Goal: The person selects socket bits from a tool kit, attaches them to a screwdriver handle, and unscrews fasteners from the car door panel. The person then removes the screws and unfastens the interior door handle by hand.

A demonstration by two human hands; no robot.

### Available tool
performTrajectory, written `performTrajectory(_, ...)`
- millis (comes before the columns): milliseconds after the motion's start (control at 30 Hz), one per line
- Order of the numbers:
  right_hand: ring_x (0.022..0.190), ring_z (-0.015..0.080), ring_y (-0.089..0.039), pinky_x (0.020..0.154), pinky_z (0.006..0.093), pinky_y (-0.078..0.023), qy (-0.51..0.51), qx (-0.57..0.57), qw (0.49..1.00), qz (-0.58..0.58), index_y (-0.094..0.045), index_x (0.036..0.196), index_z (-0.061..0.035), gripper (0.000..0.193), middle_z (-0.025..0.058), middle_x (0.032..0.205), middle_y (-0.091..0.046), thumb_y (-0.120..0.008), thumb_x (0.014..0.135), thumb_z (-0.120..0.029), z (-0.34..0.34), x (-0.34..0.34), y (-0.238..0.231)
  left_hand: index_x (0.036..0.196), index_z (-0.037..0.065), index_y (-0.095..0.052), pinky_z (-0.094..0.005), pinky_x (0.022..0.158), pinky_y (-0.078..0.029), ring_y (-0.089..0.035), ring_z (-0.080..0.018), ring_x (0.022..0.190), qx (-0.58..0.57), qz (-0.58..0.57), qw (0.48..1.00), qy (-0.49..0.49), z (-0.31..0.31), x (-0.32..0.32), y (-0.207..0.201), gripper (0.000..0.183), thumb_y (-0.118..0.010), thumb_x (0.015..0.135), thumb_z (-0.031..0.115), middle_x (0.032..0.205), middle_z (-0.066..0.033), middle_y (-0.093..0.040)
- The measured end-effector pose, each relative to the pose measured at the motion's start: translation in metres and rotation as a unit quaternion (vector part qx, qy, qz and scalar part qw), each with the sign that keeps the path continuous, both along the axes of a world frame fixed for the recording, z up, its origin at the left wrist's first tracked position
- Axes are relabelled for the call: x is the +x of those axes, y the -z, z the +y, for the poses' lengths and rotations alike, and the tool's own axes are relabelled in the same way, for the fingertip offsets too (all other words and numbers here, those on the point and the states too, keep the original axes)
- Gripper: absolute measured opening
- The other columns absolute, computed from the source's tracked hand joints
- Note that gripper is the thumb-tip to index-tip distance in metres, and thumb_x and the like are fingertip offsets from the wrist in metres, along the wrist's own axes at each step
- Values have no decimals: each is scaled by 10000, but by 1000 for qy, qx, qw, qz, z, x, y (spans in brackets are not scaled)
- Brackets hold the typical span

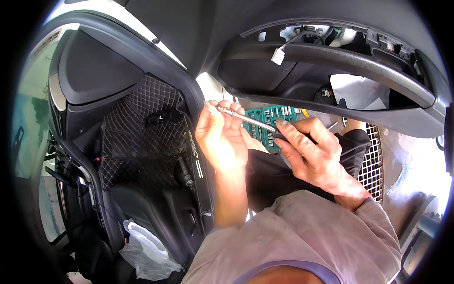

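Driver point(253, 122): my right hand point(318, 150) grips its handle; my left hand point(222, 139) half-curls at its tip, hold unclear. I should keep it straight.

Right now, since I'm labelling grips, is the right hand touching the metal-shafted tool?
Touching. The head view shows the right hand gripping the dark handle of the metal-shafted tool between thumb and fingers.

My socket driver's shaft point(251, 120), centre: glossy metal. Door panel point(340, 57), upper right: matt plastic. My shirt point(302, 227), lower centre: matt cloth.
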State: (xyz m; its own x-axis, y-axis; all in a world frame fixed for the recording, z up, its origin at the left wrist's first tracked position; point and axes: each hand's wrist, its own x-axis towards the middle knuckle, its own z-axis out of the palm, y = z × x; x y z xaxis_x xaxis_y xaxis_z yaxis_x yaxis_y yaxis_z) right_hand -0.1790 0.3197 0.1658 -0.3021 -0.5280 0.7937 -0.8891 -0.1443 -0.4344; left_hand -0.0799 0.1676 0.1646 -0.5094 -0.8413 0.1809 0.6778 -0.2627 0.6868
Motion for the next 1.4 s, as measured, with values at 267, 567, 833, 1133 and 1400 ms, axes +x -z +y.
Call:
performTrajectory(267,625,192,-583,505,308,-486,-17,3,998,54,-677,1115,74,448,93,808,-590,-812,690,32,22,-23,-22,1046,28,-620,-334,818,-538,-590,-165,818,-46,-4,999,-10,28,-20,-16,124,-606,1000,142,905,-72,-640)
performTrajectory(567,755,237,-672,595,311,-555,-91,-84,992,-39,-701,1087,51,382,157,920,-666,-796,731,-52,65,-61,-68,1075,16,-606,-387,748,-594,-695,-251,791,-97,83,992,-10,67,-42,-54,181,-605,990,176,1005,-152,-687)
performTrajectory(833,692,203,-682,574,291,-554,-148,-223,893,-361,-666,1042,44,205,182,966,-647,-735,876,-54,139,-74,-65,1043,-86,-591,-508,766,-652,-712,-428,881,-77,182,962,187,107,-99,-69,179,-637,921,36,1071,-258,-604)
performTrajectory(1133,720,294,-707,601,385,-642,-65,-344,903,-248,-502,1099,16,313,257,1043,-591,-727,882,12,160,-83,-47,1200,-63,-602,-354,772,-644,-717,-282,920,-21,57,971,229,147,-151,-72,282,-615,991,126,1031,-157,-670)
performTrajectory(1400,813,277,-710,686,346,-605,25,-310,942,-124,-550,1008,4,274,286,1032,-663,-767,844,26,151,-80,-35,1180,3,-537,-361,743,-645,-717,-260,884,-25,38,991,123,147,-155,-59,263,-655,944,18,1010,-173,-703)
